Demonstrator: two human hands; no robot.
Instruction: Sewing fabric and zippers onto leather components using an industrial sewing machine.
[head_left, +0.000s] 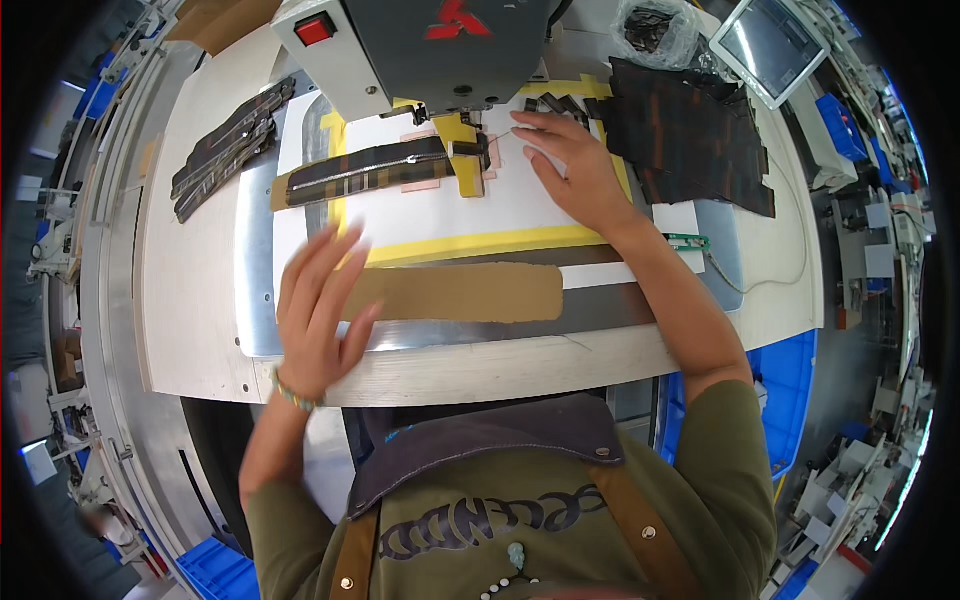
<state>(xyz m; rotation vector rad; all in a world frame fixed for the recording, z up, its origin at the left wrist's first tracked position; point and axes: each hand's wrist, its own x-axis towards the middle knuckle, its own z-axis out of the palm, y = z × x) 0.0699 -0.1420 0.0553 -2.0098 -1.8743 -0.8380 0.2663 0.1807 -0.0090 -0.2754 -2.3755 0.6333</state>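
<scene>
Two bare hands are ours over the worktable [190, 350]. Our left hand [312, 325] is wide, its fingers fanned and slightly blurred, over the left end of a tan strip [455, 293]; we cannot tell whether it touches. That tan strip lies along the near side of a metal plate [255, 300], nearer to us than a band of yellow tape [470, 243] edging a white sheet [430, 215]. We wear a beaded bracelet [295, 392] on the left wrist.

Our right hand [578, 178] reaches over the white sheet, thumb and forefinger well parted, fingertips pointing left, near a yellow block [468, 180]. Whether it rests on the sheet we cannot tell. Just beyond its fingers we see several small dark pieces [565, 105].

Left of the yellow block lies a dark patterned strip [370, 170], its right end at the block, below a grey machine head [445, 50]. To our left lies a pile of dark strips [230, 145]; to our right, a stack of dark sheets [685, 135], with a screen [770, 45] beyond it.
</scene>
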